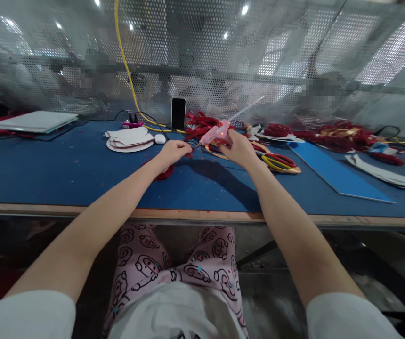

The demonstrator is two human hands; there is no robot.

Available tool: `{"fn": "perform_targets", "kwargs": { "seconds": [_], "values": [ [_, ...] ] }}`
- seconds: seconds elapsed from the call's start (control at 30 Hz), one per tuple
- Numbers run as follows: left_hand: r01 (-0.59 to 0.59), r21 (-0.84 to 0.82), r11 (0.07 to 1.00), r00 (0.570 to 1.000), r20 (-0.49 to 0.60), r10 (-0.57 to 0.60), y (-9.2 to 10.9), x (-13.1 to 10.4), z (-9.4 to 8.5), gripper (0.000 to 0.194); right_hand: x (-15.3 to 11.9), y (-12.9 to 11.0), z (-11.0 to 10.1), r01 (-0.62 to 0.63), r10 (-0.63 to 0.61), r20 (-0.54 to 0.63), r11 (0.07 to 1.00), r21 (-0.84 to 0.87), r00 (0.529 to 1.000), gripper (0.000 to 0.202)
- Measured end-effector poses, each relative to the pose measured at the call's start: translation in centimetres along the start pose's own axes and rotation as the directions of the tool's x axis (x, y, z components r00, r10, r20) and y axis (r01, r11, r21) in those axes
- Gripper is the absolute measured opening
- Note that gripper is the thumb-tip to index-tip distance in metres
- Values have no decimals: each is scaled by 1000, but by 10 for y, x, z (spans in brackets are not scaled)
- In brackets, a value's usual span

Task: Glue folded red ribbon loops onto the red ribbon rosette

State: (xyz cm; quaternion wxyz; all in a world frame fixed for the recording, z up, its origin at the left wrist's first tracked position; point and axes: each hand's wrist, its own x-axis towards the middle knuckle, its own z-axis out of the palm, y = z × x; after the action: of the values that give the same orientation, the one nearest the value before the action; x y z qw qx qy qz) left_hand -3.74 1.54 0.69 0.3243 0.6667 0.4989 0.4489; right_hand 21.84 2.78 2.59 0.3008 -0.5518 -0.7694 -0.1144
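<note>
A pink glue gun with a long clear stick out of its back is in my right hand, fingers wrapped round its handle. Its nozzle points left and down, close to the fingertips of my left hand. Those fingertips are pinched on a small dark red piece, too small to make out well. Under my left hand and wrist, a red ribbon coil lies on the blue table, partly hidden.
Behind the hands are a standing phone, red ribbons and a white case. White cut pieces lie to the left. Scissors with red and yellow handles and a blue board lie to the right.
</note>
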Motion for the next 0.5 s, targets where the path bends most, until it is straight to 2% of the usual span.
{"fn": "perform_targets", "kwargs": {
  "seconds": [0.5],
  "values": [
    [6, -13, 1000, 1000, 19, -5, 0, 0, 1, 21, 1, 0, 0, 21, -21, 7, 1000, -18, 1000, 23]
  ]
}}
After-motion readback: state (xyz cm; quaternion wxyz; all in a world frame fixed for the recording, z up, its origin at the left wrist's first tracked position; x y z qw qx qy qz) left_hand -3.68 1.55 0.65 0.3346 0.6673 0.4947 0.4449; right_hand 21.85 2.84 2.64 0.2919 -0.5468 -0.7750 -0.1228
